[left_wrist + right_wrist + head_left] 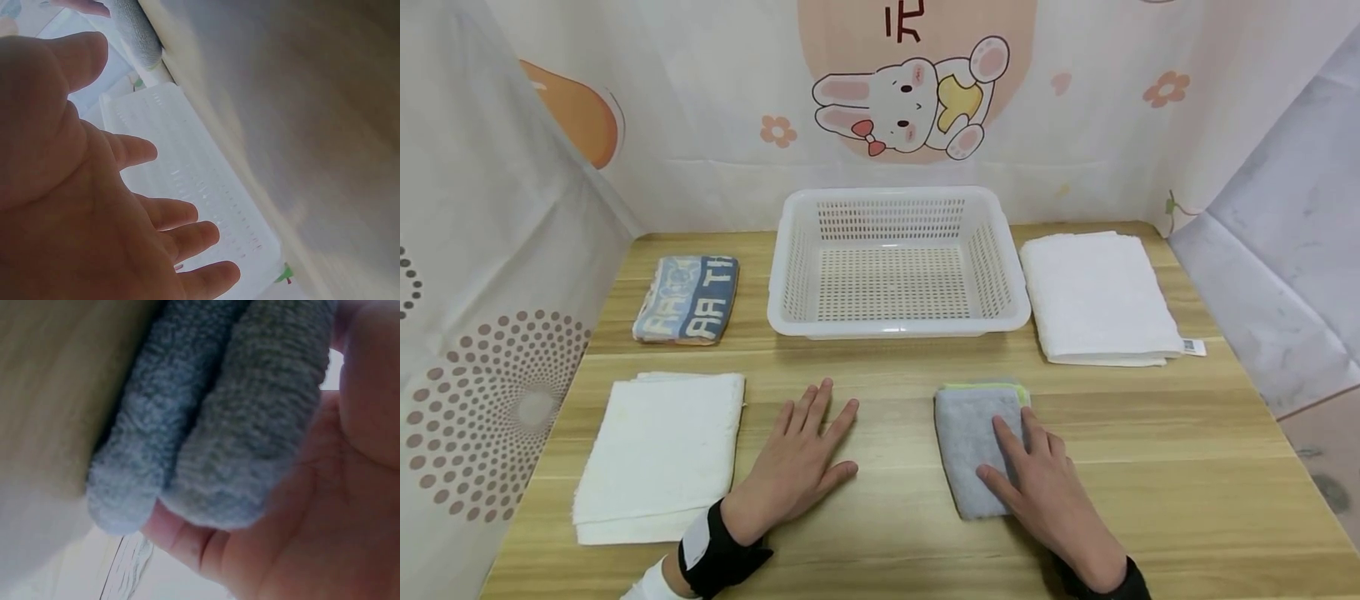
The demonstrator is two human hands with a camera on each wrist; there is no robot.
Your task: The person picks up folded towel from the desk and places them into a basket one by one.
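A folded grey towel [976,450] with a yellow-green edge showing at its far side lies on the table. My right hand [1048,492] rests over its right part, with the thumb and index finger on top of the cloth. In the right wrist view, thick folded layers of the grey towel [250,419] sit beside the palm [350,506], and some fingertips are hidden behind them. The left hand [797,462] has its fingers spread over the wooden table, holding nothing; its palm [81,187] shows in the left wrist view.
A white plastic basket [898,327] stands at the back middle. Folded white towels lie at the left [662,446] and back right [1097,296]. A blue patterned towel [688,298] lies at the back left. Curtains enclose the wooden table [1150,467].
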